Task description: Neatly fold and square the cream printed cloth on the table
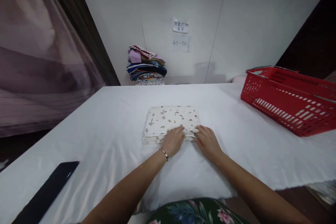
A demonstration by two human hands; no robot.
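Observation:
A white cloth [170,117] with small grey and brown prints lies folded into a thick, flat rectangle on the white-covered table. Its layers show along the near edge. My left hand [173,141], with a bracelet at the wrist, grips that near edge right of its middle, fingertips on top. At the near right corner, my right hand [208,142] has its fingers closed on the layered edge. Both thumbs are mostly hidden, so how far they reach under the cloth cannot be seen.
A red plastic basket [283,101] stands on the table [110,119] at the right. Several folded fabrics form a pile [146,66] by the back wall. A dark flat object [47,190] lies at the near left. Two paper notes [180,25] hang on the wall.

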